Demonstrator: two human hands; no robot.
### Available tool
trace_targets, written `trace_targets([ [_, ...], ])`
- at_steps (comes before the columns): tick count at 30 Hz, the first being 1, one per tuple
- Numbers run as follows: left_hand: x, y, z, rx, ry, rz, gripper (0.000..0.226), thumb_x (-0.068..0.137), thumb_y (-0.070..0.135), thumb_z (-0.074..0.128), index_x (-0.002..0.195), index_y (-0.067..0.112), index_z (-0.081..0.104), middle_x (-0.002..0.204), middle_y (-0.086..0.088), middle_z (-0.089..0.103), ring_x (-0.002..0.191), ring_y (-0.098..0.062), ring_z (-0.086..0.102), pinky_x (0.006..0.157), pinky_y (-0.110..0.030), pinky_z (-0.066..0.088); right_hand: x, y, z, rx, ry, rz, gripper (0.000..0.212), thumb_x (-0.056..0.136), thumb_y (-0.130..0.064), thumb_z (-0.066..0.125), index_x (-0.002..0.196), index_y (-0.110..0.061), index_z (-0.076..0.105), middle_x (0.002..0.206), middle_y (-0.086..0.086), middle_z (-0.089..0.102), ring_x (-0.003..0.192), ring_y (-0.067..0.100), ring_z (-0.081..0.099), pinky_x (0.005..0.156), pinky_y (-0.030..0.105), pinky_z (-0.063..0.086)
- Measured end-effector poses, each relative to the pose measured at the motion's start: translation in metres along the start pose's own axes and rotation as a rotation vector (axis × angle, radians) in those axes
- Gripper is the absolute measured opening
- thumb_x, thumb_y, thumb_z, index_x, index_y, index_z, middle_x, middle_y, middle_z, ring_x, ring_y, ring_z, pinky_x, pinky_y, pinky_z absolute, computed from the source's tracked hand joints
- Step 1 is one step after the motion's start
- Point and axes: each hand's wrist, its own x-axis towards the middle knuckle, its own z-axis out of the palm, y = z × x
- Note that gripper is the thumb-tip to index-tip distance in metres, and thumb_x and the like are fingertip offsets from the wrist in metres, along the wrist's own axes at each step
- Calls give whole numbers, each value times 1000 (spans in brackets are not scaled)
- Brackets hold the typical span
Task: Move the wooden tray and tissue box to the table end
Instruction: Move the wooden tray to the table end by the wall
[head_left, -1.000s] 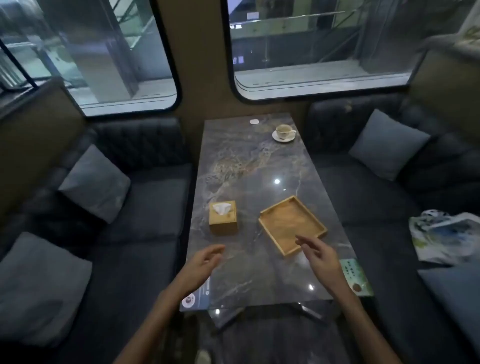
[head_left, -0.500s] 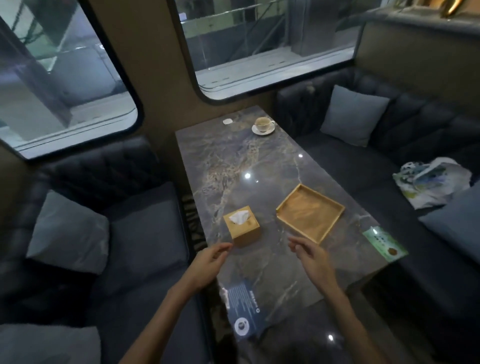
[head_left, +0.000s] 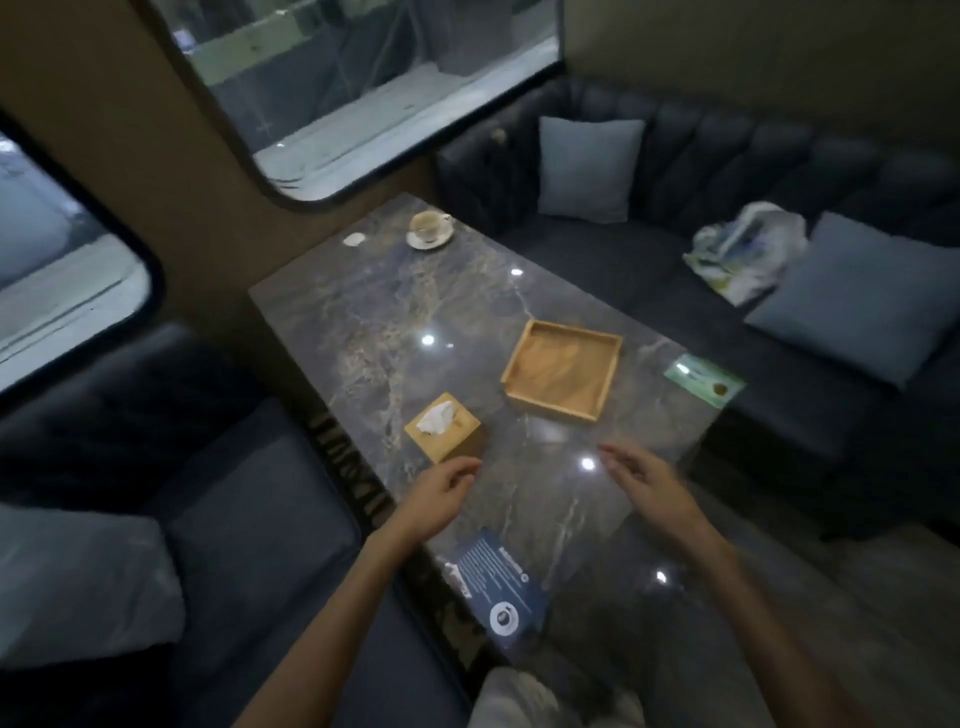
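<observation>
Left hand (head_left: 434, 501) open and empty just beside the tissue box (head_left: 445, 426) on the marble desk (head_left: 363, 322), right hand (head_left: 647, 486) open and empty, near the wooden tray (head_left: 563, 375), both objects at mid-desk

The long stone table (head_left: 395, 332) is dark grey-blue, streaked with tan and pale veins. The square wooden tray (head_left: 563, 375) is a light honey tone with faint grain, and the cube-shaped wooden tissue box (head_left: 457, 441) matches it, topped by a white tissue (head_left: 435, 420). The porcelain cup and saucer (head_left: 429, 228) are cream. One printed card (head_left: 500, 590) is blue with a white circle; another (head_left: 705, 380) is green. The tufted sofas (head_left: 727, 171) are near black, their cushions (head_left: 589, 169) pale grey-blue.
</observation>
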Motion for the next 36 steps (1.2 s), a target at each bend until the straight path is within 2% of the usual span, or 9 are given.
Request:
trace_targets([
  [5, 52, 26, 28, 32, -180, 137, 31, 92, 14, 52, 121, 11, 61, 118, -7, 68, 105, -16, 63, 99, -30, 48, -34, 40, -30, -155, 136, 142, 26, 87, -10, 63, 111, -19, 68, 113, 7, 69, 104, 18, 63, 96, 28, 48],
  [8, 89, 31, 38, 26, -329, 208, 32, 92, 18, 52, 123, 14, 61, 119, -6, 67, 106, -16, 64, 101, -35, 49, -45, 62, -28, -138, 285, 217, 49, 86, -5, 62, 91, -53, 65, 105, 0, 67, 102, 22, 63, 98, 41, 49],
  [13, 154, 16, 25, 122, -518, 361, 32, 94, 12, 49, 124, 7, 58, 122, -12, 65, 110, -20, 62, 95, -28, 46, -25, 38, 18, -92, 389, 352, 27, 89, -1, 57, 113, -9, 64, 107, 3, 65, 98, 7, 62, 99, 38, 49],
  [17, 195, -17, -14, 154, -579, 395, 33, 95, 10, 48, 125, 3, 57, 124, -13, 62, 109, -17, 58, 91, -22, 44, 11, 12, 77, -43, 468, 407, 26, 89, -3, 57, 112, -12, 65, 105, 5, 69, 95, 8, 65, 87, 19, 50],
  [21, 213, -45, -62, 131, -635, 386, 28, 94, 7, 48, 118, 6, 62, 112, -1, 67, 98, 4, 60, 81, -5, 42, 42, -13, 135, 20, 502, 438, 28, 90, -2, 57, 117, -4, 64, 110, 8, 67, 86, -18, 61, 79, 0, 44],
  [23, 223, -54, -76, 131, -668, 396, 28, 95, 7, 47, 117, 8, 64, 107, 10, 64, 94, 13, 59, 78, 1, 40, 49, -20, 157, 39, 516, 456, 30, 90, -4, 57, 119, -7, 62, 112, 7, 67, 92, -12, 63, 83, 5, 46],
  [27, 244, -61, -86, 186, -690, 428, 30, 96, 12, 46, 122, 10, 61, 121, -3, 63, 109, -12, 59, 87, -15, 43, 51, -22, 173, 68, 527, 432, 31, 90, -8, 58, 119, -17, 62, 114, 8, 68, 106, 16, 64, 97, 34, 50],
  [33, 250, -63, -99, 213, -648, 458, 33, 95, 12, 45, 124, 12, 60, 124, -6, 64, 107, -9, 57, 94, -23, 45, 56, -16, 160, 49, 564, 471, 28, 91, -6, 55, 117, -11, 63, 113, 8, 68, 95, -2, 64, 83, 11, 49],
  [36, 260, -69, -113, 266, -624, 449, 34, 95, 13, 44, 126, 11, 58, 123, -6, 63, 111, -18, 60, 94, -27, 44, 75, -6, 153, 22, 556, 472, 28, 90, -2, 54, 117, -5, 63, 114, 16, 68, 106, 24, 64, 93, 35, 51],
])
